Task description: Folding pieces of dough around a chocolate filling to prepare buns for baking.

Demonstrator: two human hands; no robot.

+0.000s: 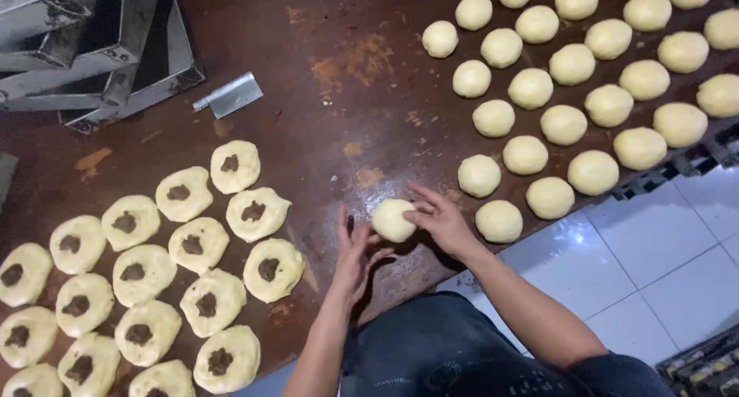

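Holding a round dough ball point(393, 219) just above the brown table point(331, 97), near its front edge. Right hand point(440, 220) curled around the ball's right side, fingertips pressed on its top and flank, gripping it. Left hand point(354, 252) just left of the ball, fingers straight and loosely spread, open, fingertips touching or nearly touching the ball's lower left edge; exact contact too hard to tell.

Right of the ball and beyond it: rows of smooth round dough balls point(570, 97), set close together in slanting lines, the nearest point(499, 221) just beside the right hand. Left of the ball: flattened dough discs point(154, 274), each with a dark dab of filling in the middle, laid in close rows, the closest point(273, 269) near the left hand. Far beyond the ball, to the left: a small metal scraper point(230, 96) lying flat on the table, and beside that, stacked metal trays point(85, 47) at the table's far corner. Below the ball, past the table edge: white tiled floor point(654, 258).
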